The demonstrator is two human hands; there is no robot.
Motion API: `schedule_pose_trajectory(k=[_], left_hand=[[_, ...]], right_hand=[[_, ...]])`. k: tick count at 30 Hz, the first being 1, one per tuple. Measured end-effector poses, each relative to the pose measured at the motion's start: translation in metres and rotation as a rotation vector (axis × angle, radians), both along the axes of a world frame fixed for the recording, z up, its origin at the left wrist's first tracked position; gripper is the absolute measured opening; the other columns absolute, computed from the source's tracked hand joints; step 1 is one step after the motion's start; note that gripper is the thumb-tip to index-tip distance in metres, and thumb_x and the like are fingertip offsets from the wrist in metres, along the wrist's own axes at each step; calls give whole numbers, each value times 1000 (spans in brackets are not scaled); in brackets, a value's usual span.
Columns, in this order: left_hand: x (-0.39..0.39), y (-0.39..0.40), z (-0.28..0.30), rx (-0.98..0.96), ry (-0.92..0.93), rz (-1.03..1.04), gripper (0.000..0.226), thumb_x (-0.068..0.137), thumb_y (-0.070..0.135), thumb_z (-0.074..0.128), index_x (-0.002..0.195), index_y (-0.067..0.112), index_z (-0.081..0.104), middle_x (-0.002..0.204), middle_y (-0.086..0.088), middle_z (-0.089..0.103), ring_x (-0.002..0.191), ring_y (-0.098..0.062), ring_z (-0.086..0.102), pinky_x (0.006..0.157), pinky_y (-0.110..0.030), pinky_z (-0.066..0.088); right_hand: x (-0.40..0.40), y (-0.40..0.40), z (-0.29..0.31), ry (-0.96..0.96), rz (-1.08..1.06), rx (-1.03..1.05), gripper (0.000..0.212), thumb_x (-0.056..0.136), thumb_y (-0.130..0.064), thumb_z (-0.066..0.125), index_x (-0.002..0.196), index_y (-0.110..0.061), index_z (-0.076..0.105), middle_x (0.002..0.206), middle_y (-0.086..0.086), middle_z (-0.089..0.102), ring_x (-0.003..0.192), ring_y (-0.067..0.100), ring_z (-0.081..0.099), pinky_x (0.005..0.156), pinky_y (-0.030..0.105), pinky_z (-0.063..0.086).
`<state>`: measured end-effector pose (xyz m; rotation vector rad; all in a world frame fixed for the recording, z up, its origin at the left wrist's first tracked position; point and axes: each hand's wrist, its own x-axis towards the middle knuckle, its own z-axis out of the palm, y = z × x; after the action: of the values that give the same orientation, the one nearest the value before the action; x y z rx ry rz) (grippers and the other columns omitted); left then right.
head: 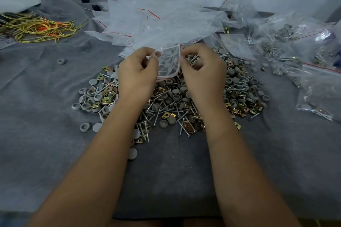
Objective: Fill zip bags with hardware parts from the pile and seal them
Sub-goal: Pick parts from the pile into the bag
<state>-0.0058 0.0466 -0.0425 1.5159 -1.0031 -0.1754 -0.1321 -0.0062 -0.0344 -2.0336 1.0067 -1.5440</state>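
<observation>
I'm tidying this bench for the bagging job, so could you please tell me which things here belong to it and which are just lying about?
Belongs to the job:
- zip bag, pinched by left hand and right hand
- hardware pile
- empty bags
- filled bags

Just lying about:
- yellow and orange cords
- stray grey cap
- black clips

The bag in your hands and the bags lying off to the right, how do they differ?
The held zip bag is pinched at its red-striped edges by the left hand and right hand above the hardware pile; the filled bags lie untouched on the grey cloth. The held bag shows only a few screws; the filled bags look fuller, with caps too. Both are clear plastic with a red stripe.
</observation>
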Motion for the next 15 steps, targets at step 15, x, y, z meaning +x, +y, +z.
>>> schedule_pose_trajectory(k=[15], left_hand=[[0,2,5,-54,115,39,20,96,14,49,96,19,69,43,14,37,40,-4,29,44,-19,29]], right_hand=[[-18,-18,-2,326,-289,283,27,84,-5,53,92,-22,72,93,-2,69,93,28,61,76,41,52]])
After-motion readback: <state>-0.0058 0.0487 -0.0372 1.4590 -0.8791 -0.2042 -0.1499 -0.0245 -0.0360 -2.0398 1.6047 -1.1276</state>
